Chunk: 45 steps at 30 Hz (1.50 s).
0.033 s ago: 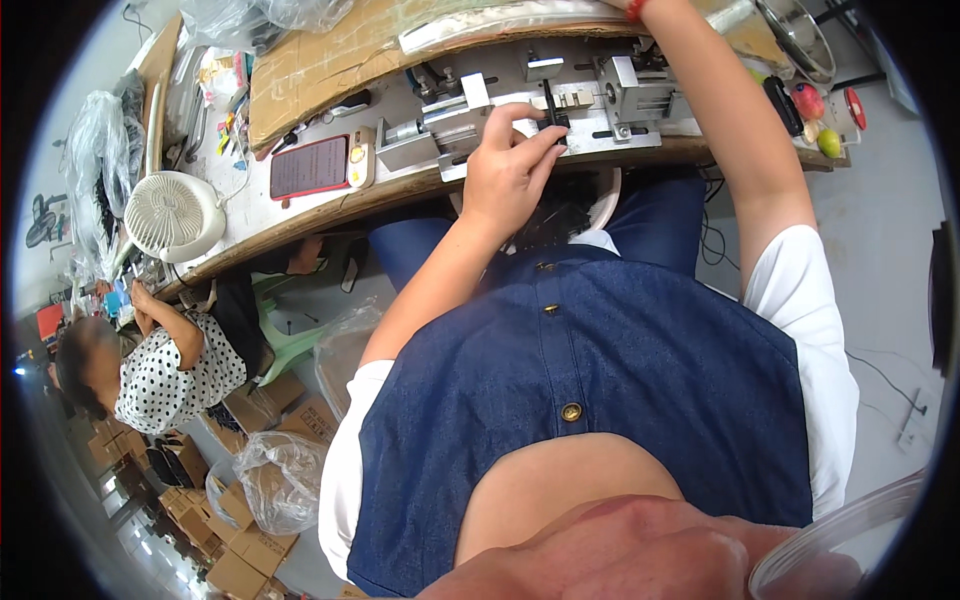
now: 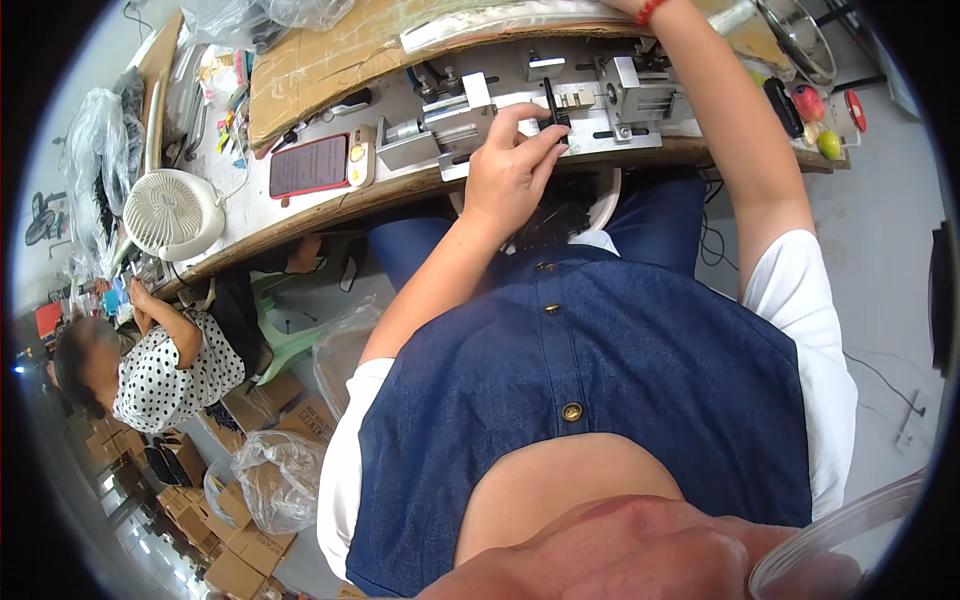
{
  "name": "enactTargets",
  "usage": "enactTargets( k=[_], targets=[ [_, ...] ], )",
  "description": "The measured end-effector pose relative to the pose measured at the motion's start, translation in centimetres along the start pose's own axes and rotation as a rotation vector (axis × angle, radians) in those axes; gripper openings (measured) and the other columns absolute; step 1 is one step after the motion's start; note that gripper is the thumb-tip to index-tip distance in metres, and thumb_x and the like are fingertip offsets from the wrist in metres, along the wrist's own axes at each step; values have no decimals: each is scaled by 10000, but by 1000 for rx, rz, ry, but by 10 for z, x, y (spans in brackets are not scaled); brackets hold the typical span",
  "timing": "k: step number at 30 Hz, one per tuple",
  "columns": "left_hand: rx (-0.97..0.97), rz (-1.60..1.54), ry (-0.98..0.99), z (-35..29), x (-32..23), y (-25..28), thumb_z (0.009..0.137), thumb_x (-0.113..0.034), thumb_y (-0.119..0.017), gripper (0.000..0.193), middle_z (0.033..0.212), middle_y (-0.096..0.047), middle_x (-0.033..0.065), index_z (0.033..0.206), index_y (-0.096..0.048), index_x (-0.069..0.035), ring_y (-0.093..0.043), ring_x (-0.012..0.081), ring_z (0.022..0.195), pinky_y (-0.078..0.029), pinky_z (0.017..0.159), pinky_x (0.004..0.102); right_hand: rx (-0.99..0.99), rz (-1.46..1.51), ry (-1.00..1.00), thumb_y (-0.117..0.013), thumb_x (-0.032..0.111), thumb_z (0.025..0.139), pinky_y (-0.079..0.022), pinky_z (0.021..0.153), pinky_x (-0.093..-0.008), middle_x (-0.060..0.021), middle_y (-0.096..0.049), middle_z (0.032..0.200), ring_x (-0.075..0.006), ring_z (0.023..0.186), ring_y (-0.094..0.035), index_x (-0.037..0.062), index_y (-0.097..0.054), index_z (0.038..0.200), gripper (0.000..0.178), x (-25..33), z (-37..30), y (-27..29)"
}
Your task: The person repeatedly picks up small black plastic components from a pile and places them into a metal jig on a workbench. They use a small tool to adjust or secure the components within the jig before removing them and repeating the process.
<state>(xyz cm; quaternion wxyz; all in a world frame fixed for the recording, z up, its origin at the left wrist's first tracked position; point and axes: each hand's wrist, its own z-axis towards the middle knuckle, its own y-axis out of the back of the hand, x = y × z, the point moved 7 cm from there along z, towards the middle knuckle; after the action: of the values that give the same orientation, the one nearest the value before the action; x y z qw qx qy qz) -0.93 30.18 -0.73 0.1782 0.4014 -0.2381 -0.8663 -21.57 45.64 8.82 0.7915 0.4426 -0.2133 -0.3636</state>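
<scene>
My left hand point(image 2: 508, 168) is at the metal clamping fixture point(image 2: 455, 128) on the bench. Its thumb and fingers pinch a slim black bar-like part point(image 2: 552, 102), which stands between the fixture's left block and the right metal block point(image 2: 628, 98). What the black part is exactly, I cannot make out. My right arm reaches to the far side of the bench. Only the edge of my right hand point(image 2: 624, 5) shows at the top rim, above a red bracelet, and its fingers are out of the picture.
Left of the fixture lie a red-edged phone point(image 2: 310, 167) and a round white fan point(image 2: 172, 215). Cardboard point(image 2: 330, 65) covers the bench's back. Fruit point(image 2: 829, 145) and a metal bowl point(image 2: 800, 40) sit at the right. Another person point(image 2: 180, 370) works far left, near cartons point(image 2: 250, 550).
My right wrist has shifted slightly right and nearer, so a bit more of the hand shows. My left hand still pinches the black part.
</scene>
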Motion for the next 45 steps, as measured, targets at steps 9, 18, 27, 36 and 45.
enactTargets(
  k=[9,18,27,36,45],
  targets=[
    [92,105,70,2,-6,-2,903,-171,-765,243,1288,-714,67,1145,-770,-147,-746,270,984,-615,803,348,-257,696,-261,-592,55,995,-503,890,-346,-140,-660,1121,-258,1017,-626,4,-655,1111,141,39,-87,65],
    [-154,96,-164,138,-22,53,928,-165,-660,176,1036,-702,184,1007,-747,-33,-670,378,919,-537,806,478,-104,537,-208,-728,67,913,-542,839,-340,-99,-720,1079,-257,923,-666,39,-718,1103,193,131,-165,61],
    [127,753,57,243,76,13,905,-318,-683,314,1115,-695,187,1007,-768,-33,-694,374,1056,-572,889,470,-1,216,-21,-710,71,854,-526,955,-375,-62,-651,1256,-288,1090,-576,67,-679,1037,185,157,-167,16],
    [127,275,48,202,78,65,892,-219,-735,244,1025,-737,176,1111,-767,-115,-709,356,830,-559,771,441,-27,311,17,-752,197,875,-508,966,-390,-90,-669,1190,-295,1090,-583,56,-686,1076,254,143,-147,29],
    [-301,-761,480,160,110,104,988,-213,-714,365,939,-713,18,1286,-673,-6,-594,60,706,-458,602,206,-100,71,-123,-698,150,880,-484,914,-456,-169,-630,1022,-375,1053,-585,36,-682,987,158,-12,3,18]
  ],
)
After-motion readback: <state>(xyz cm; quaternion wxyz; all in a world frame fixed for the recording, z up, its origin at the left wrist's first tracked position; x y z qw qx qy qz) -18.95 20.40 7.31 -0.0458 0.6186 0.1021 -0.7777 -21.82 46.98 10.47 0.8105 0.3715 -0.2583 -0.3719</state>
